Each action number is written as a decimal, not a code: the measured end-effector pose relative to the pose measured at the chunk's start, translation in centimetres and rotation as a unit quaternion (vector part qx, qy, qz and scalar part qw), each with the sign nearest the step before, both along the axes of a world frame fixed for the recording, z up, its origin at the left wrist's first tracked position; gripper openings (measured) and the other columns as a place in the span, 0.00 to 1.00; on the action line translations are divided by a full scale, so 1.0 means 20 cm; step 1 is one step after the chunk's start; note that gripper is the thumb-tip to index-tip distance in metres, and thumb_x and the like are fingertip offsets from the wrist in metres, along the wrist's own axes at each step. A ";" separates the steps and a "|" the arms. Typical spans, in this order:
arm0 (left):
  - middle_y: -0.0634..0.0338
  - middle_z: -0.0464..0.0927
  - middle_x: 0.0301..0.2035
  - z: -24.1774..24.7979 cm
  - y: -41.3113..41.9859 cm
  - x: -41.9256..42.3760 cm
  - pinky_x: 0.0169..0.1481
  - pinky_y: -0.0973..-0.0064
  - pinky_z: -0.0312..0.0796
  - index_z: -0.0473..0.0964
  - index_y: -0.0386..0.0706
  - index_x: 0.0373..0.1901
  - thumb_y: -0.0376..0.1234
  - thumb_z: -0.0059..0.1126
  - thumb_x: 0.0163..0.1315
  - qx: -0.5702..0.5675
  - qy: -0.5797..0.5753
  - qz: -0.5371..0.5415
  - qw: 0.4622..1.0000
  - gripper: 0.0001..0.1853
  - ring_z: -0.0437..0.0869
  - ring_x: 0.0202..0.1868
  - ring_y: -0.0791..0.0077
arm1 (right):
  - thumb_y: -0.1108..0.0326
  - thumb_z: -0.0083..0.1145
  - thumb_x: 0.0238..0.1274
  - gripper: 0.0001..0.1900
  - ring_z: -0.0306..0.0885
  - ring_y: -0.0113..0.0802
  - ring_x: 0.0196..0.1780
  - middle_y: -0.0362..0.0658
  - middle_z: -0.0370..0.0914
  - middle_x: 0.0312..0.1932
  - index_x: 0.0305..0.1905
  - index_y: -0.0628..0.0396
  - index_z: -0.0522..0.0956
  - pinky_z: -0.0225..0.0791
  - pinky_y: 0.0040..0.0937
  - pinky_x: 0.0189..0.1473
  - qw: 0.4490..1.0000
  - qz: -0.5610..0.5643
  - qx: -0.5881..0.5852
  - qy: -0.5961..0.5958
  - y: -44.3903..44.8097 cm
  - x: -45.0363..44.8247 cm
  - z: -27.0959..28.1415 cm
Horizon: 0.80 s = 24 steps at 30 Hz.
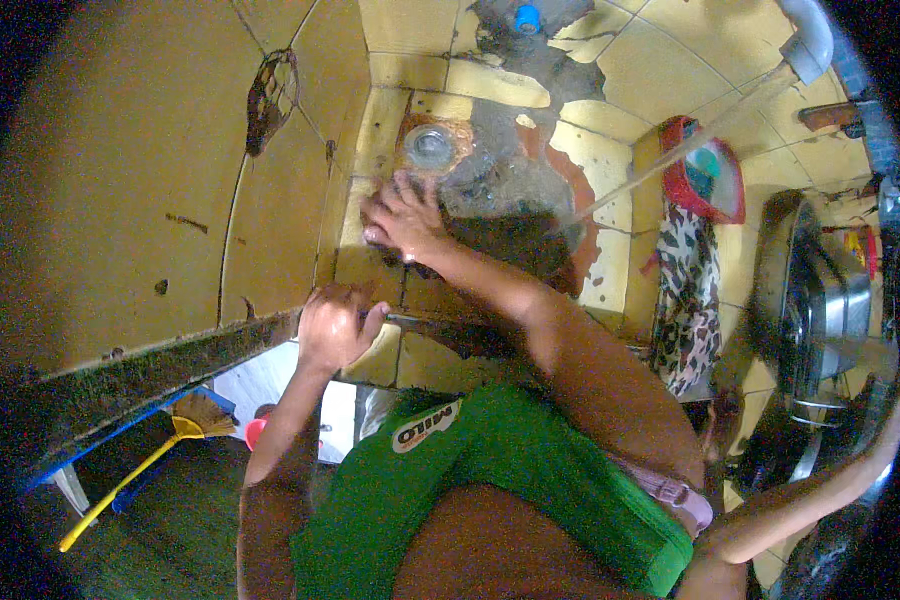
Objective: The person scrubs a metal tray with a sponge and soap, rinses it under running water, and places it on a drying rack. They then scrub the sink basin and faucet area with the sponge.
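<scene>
My left hand [337, 326] is low at the wall's corner, thumb apart, beside a thin bar or edge; its fingers are blurred, and what they touch cannot be told. My right forearm [817, 506] reaches to the right rim, with the hand out of view. Another bare limb [615, 382], seemingly my right leg, comes from under purple cloth and ends in spread digits on the tiles, likely my foot [409, 217]. Just above lies a round floor drain [431, 146]. From a pale spout-like fitting [806, 49], a thin streak like water runs towards the wet, broken floor [502, 169].
A blue cap [527, 19] lies at the top. Leopard-print cloth [688, 300] and a red-rimmed item [671, 176] are on the right, by shiny metal ware [825, 315]. A yellow-handled broom [120, 491] lies beyond the low wall edge [187, 367].
</scene>
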State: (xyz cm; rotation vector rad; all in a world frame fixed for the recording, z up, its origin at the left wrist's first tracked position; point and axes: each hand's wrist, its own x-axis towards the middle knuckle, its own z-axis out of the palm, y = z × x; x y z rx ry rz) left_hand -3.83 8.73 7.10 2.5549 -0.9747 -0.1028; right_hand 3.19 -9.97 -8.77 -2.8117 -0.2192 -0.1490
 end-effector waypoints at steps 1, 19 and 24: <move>0.49 0.78 0.27 0.00 0.00 0.00 0.43 0.60 0.69 0.76 0.41 0.39 0.45 0.51 0.56 -0.009 -0.008 -0.002 1.000 0.18 0.79 0.33 0.54 | 0.42 0.46 0.55 0.29 0.40 0.55 0.71 0.49 0.46 0.70 0.62 0.38 0.65 0.28 0.73 0.60 0.998 0.052 -0.006 -0.026 -0.06 0.00 0.01; 0.48 0.78 0.30 0.04 -0.04 0.00 0.37 0.60 0.72 0.78 0.42 0.38 0.47 0.51 0.56 0.138 0.070 0.031 0.987 0.19 0.80 0.32 0.52 | 0.37 0.31 0.60 0.33 0.32 0.58 0.72 0.45 0.38 0.72 0.69 0.35 0.49 0.26 0.70 0.63 0.918 -0.369 -0.134 0.064 -1.10 -0.03 0.15; 0.47 0.79 0.31 0.02 -0.03 -0.01 0.38 0.59 0.73 0.78 0.42 0.35 0.47 0.51 0.56 0.077 0.037 0.029 0.996 0.18 0.81 0.33 0.51 | 0.39 0.38 0.58 0.32 0.28 0.60 0.72 0.50 0.36 0.72 0.67 0.32 0.53 0.21 0.73 0.61 0.991 -0.099 -0.080 0.035 -0.52 -0.22 0.12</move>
